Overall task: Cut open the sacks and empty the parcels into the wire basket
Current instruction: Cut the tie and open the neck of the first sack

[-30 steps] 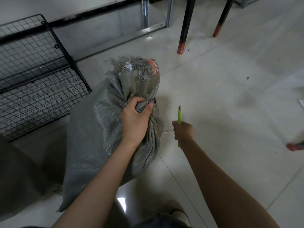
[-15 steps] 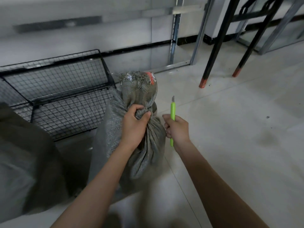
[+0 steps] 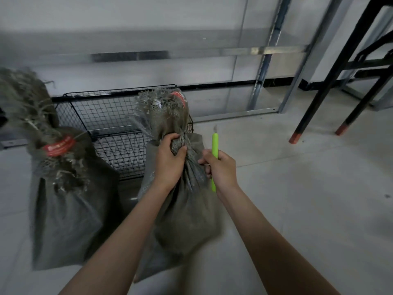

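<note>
Sack (image 3: 187, 209) of grey woven cloth stands on the tiled floor (image 3: 308, 199), just in front of the black wire basket (image 3: 102, 111), its frayed mouth bunched above a gathered neck. The left hand (image 3: 169, 161) is clenched round that neck, fingers curled over the cloth. The right hand (image 3: 222, 169) grasps a green knife (image 3: 214, 143) upright, just beside the neck. The blade tip is blurred, though it seems to be out. A second sack (image 3: 68, 209) stands to the left, beside the basket, with a red band (image 3: 58, 146) round its neck. Black legs (image 3: 319, 99) with red feet stand well apart on the right.
</note>
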